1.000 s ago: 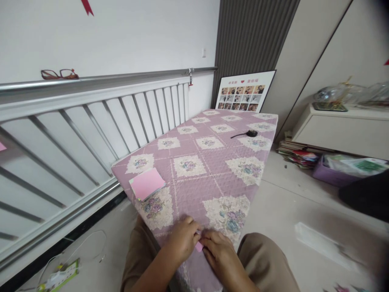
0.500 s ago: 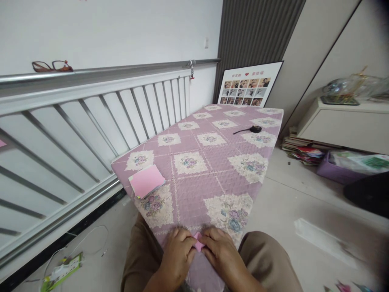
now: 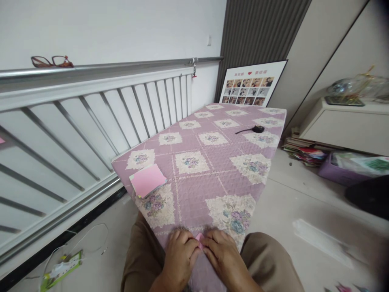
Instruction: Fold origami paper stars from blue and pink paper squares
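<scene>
A small folded piece of pink paper (image 3: 199, 239) is pinched between my two hands at the near end of the cloth-covered table (image 3: 194, 194). My left hand (image 3: 180, 256) grips its left side with thumb and fingertips. From the other side, my right hand (image 3: 223, 253) holds the right edge, its fingers bent and closed. Much of the paper is hidden behind my fingers. Ahead and to the left lies a stack of pink paper sheets (image 3: 148, 180), with edges of other colours showing underneath.
A black round object with a strap (image 3: 257, 129) lies far back on the table. Glasses (image 3: 52, 61) rest on the pipe above the white radiator (image 3: 121, 109) at left. A power strip (image 3: 62, 269) with cables is on the floor. A purple bin (image 3: 338, 168) stands at right.
My fingers have closed in nearer over the pink paper, so less of it shows. The whole view has shifted slightly; the stack and table items stay in place.
</scene>
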`<control>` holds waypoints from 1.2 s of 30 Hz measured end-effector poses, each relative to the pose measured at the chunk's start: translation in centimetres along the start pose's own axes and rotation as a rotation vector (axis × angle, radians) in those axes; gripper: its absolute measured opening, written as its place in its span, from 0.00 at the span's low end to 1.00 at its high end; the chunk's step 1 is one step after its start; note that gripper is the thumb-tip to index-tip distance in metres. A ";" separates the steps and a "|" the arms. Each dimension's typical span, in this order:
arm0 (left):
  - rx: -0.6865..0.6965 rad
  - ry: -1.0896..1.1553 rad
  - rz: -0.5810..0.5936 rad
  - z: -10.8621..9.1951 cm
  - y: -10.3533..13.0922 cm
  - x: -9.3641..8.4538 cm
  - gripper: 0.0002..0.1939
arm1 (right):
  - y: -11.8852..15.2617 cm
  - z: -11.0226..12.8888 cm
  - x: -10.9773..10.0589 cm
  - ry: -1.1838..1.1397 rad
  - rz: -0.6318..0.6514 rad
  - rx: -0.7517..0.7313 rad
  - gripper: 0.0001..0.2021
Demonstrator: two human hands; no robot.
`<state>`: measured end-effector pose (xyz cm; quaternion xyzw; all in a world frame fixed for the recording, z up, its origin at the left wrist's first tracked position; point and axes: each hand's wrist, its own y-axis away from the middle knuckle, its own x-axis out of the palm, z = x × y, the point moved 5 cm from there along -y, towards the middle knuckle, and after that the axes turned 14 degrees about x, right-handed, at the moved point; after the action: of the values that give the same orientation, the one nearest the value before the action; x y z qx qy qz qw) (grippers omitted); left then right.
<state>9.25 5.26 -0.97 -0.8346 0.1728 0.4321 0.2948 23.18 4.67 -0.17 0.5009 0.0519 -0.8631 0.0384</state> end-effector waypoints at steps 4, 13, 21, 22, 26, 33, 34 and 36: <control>-0.008 -0.035 -0.016 -0.1 -0.1 0.1 0.06 | 0.3 0.2 -0.1 -0.007 -0.031 -0.018 0.10; -0.007 -0.058 -0.021 -0.1 0.0 0.1 0.06 | 0.5 0.1 0.5 -0.028 -0.107 0.073 0.08; -0.012 0.017 -0.002 0.3 -0.1 -0.1 0.07 | 0.5 0.2 0.5 -0.015 -0.153 0.062 0.07; -0.013 0.017 -0.007 0.3 -0.1 -0.1 0.08 | 0.5 0.2 0.5 -0.020 -0.155 0.061 0.08; 0.007 0.005 -0.027 0.4 -0.2 0.0 0.07 | 0.5 0.4 0.4 -0.051 -0.166 0.061 0.10; 0.023 -0.030 -0.049 0.3 -0.1 -0.1 0.08 | 0.4 0.6 0.3 -0.031 -0.221 0.042 0.07; 0.020 -0.033 -0.051 0.3 -0.2 -0.1 0.08 | 0.4 0.6 0.3 -0.026 -0.218 0.046 0.07; 0.014 -0.043 -0.053 0.3 -0.2 -0.1 0.08 | 0.4 0.6 0.4 -0.017 -0.203 0.055 0.07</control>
<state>9.10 5.57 -0.93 -0.8272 0.1474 0.4410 0.3155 22.54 4.22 -0.23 0.4864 0.0783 -0.8680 -0.0626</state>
